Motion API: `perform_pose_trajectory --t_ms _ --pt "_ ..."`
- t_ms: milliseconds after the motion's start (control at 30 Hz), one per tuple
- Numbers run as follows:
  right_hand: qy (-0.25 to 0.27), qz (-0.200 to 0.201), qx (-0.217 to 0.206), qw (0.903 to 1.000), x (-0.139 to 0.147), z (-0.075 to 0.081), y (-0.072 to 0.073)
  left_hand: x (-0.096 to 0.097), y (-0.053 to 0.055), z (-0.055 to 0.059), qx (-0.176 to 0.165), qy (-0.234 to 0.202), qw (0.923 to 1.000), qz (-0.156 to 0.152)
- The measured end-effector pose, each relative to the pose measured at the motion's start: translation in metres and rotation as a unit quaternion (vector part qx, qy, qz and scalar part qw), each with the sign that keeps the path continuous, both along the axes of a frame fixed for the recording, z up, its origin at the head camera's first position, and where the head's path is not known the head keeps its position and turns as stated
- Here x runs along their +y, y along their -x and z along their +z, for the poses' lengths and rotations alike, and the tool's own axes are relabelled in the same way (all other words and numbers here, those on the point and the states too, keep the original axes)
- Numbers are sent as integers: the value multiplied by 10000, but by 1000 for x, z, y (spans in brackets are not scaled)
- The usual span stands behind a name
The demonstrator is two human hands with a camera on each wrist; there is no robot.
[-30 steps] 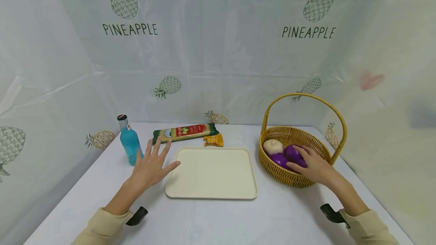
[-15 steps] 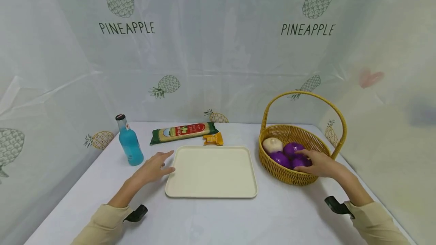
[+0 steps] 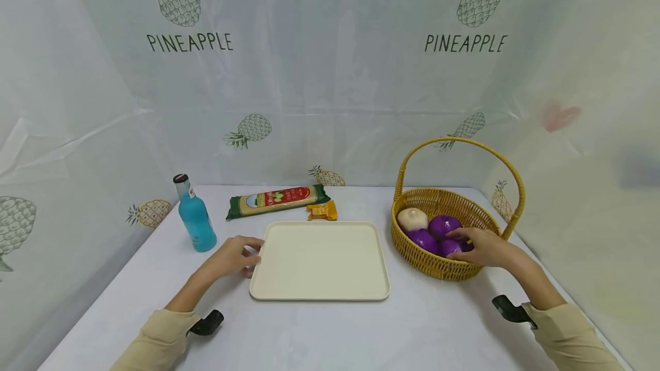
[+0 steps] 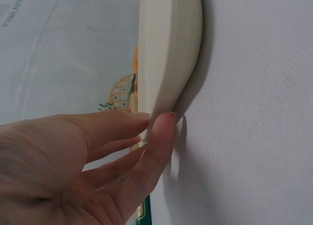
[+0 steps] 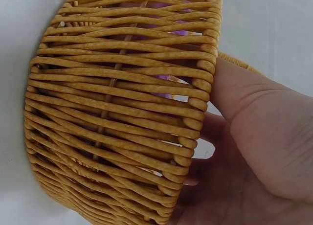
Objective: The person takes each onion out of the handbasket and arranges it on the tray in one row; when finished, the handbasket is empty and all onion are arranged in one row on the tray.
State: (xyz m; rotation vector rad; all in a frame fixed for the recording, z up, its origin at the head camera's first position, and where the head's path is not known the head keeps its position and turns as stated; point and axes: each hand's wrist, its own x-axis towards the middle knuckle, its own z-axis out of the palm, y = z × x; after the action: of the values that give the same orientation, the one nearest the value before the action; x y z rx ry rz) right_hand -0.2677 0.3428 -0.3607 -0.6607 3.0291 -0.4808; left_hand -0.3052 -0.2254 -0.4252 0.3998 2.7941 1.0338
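At the left edge of a cream rectangular tray (image 3: 319, 261), my left hand (image 3: 230, 257) pinches the rim between thumb and fingers. The left wrist view shows the thumb (image 4: 162, 129) and fingertips meeting at the tray's rim (image 4: 168, 54), which lies flat on the table. My right hand (image 3: 482, 247) reaches over the front right rim of a wicker basket (image 3: 438, 268). Its thumb and fingers curl round a purple onion (image 3: 451, 247) inside. Wickerwork (image 5: 117, 98) hides most of that grip in the right wrist view. Two other purple onions (image 3: 424, 241) and a white onion (image 3: 412, 219) lie alongside.
A blue bottle (image 3: 197, 219) with a dark cap stands left of the tray. Behind the tray lie a long green-and-gold packet (image 3: 278, 200) and a small orange wrapped snack (image 3: 322, 210). The basket's tall handle (image 3: 459, 139) arches up near the patterned back sheet.
My left hand has lowered from spread fingers above the table to a pinch on the tray's left rim. My right hand has settled round a purple onion in the basket.
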Motion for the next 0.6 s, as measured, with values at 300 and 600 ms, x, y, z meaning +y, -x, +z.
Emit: perform_pose_trajectory --t_ms 300,600 --pt "10 43 14 10000 2 -3 2 3 -2 3 -90 -51 9999 98" --pt "-74 -73 197 9998 0 5 2 4 -2 5 -63 21 9998 169"
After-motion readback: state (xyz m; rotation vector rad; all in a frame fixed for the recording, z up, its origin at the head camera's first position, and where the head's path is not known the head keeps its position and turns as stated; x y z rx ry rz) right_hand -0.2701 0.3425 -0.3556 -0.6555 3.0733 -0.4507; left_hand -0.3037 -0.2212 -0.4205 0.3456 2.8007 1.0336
